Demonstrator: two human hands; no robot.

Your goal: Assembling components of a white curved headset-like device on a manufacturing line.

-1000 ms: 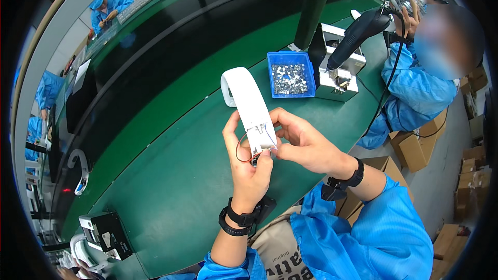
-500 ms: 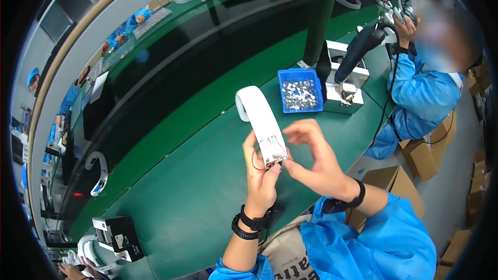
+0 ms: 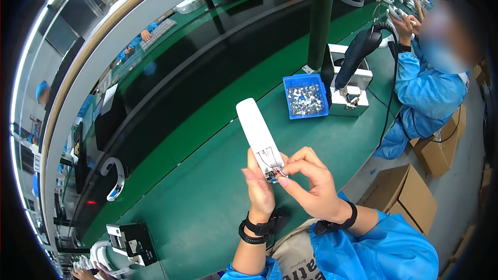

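A long white plastic housing (image 3: 255, 129) points away from me, with thin wires and a small circuit board (image 3: 271, 177) at its open near end. My left hand (image 3: 260, 193) supports that end from beneath and the left side; the thumb stands off it, and the other fingers are partly hidden behind the housing. At the same end, my right hand (image 3: 315, 189) pinches thin wires (image 3: 279, 171) between thumb and forefinger, beside the circuit board.
A blue bin (image 3: 306, 98) of small metal parts stands beside a fixture (image 3: 353, 85) with a dark handheld power tool (image 3: 358, 54). Left lie another fixture (image 3: 136, 243) and a curved white part (image 3: 115, 179) on the dark conveyor. A co-worker in blue (image 3: 428, 88) works at right; cardboard boxes (image 3: 399, 194) stand below.
My right thumb and forefinger have closed onto the wires after being apart. The housing has turned, hiding its curled far end, and both hands sit slightly lower.
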